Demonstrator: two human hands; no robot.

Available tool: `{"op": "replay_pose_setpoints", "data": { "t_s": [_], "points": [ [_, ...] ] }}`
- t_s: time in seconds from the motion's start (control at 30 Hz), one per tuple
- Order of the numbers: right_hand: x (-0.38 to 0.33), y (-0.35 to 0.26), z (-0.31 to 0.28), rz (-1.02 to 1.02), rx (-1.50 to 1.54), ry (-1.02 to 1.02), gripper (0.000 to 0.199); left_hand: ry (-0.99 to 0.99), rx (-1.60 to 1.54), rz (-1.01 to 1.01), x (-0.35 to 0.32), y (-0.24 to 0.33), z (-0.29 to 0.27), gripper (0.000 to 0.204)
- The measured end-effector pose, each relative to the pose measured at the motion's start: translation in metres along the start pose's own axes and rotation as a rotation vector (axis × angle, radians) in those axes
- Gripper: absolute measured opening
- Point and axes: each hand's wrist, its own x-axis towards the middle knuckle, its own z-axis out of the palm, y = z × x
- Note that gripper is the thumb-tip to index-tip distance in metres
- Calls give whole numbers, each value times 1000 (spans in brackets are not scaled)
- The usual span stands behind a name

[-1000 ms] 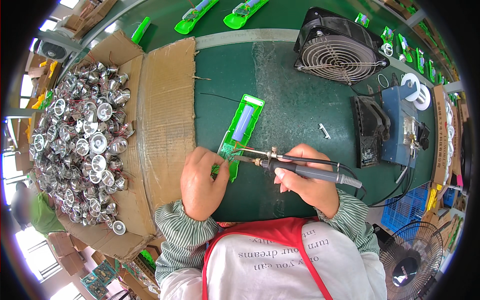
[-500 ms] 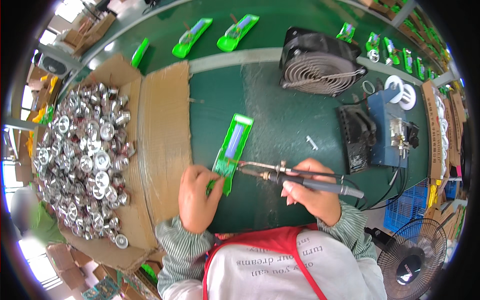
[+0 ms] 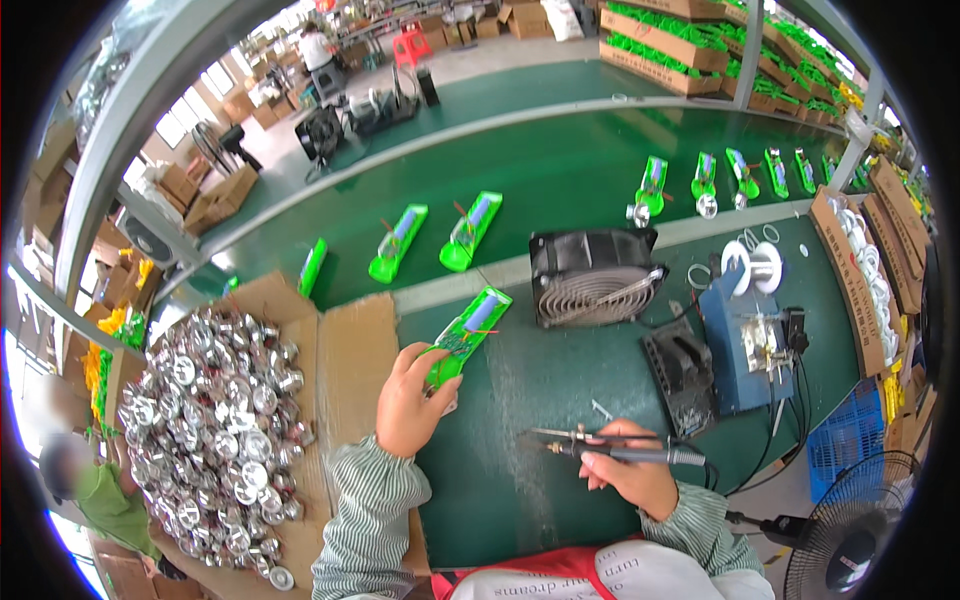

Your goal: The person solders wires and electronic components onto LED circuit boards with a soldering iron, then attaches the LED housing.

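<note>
My left hand (image 3: 408, 408) grips the lower end of a green plastic housing (image 3: 440, 370), thumb on one side and fingers on the other. Inside the housing are a blue-violet battery cell (image 3: 484, 311) and a small green circuit board, and a red wire sticks out to the right. In my right hand (image 3: 640, 482) is a soldering iron (image 3: 625, 454) with a thin metal feed tube along it. Its tip points left over the green mat, apart from the housing. A small white piece (image 3: 601, 410) lies just beyond the iron.
A carton (image 3: 350, 350) heaped with silvery lamp reflectors (image 3: 225, 430) stands at left. Beyond are a black fan (image 3: 595, 278) and a belt (image 3: 560, 180) carrying similar green housings. At right sit a black iron stand (image 3: 680, 375), a blue solder feeder (image 3: 735, 350) and cables.
My left hand has lifted the housing and carried it away from me. The soldering iron has come away from the circuit board. The view has tilted up, showing more of the belt and room.
</note>
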Motion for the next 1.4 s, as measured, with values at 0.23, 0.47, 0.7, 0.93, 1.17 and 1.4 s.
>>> {"op": "replay_pose_setpoints", "data": {
  "t_s": [0.23,0.47,0.7,0.93,1.17,1.4],
  "points": [
    [8,-3,-16,61,-9,105,15,-253,-280,78,150,-37,78,39],
    [21,-13,-20,111,54,202,16,-178,-142,337,224,-32,113,55],
    [12,-15,-20,66,59,221,15,-143,362,-135,199,-41,89,61],
    [5,-16,-17,20,8,210,13,-50,317,17,114,-38,58,60],
    [0,-13,-7,-80,-31,195,13,-88,321,-23,-40,22,22,50],
    [-10,-10,16,-89,-87,155,14,-78,204,-57,-115,36,-1,54]
  ]
}}
